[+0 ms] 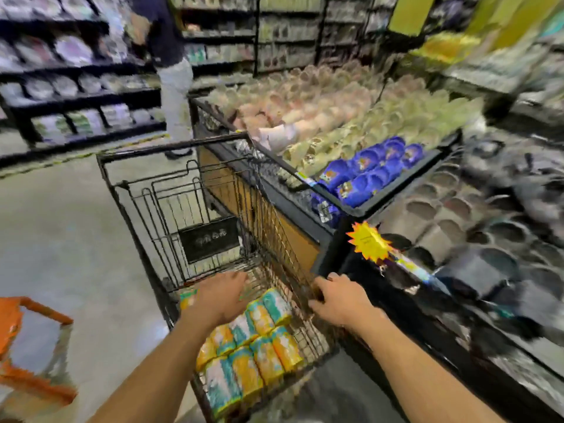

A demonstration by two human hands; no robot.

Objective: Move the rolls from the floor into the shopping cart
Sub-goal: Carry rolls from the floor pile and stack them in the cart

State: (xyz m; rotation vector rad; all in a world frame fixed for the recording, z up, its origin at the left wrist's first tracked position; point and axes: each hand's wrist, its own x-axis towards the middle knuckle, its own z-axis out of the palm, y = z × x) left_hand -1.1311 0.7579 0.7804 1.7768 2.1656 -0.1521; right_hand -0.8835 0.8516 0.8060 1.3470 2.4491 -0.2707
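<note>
A black wire shopping cart (158,148) stands in the aisle in front of me. Several yellow and teal wrapped rolls (259,346) lie side by side in its basket, near me. My left hand (219,300) reaches into the cart above the rolls, fingers straight and spread, holding nothing. My right hand (338,297) grips the cart's right side rim with curled fingers. The picture is blurred by motion.
A display table (345,209) with pink, green and blue packaged goods stands right against the cart. Dark pans fill a lower stand (476,239) at right. An orange cart (33,312) sits at lower left. A person (171,74) stands by the shelves (76,96) ahead.
</note>
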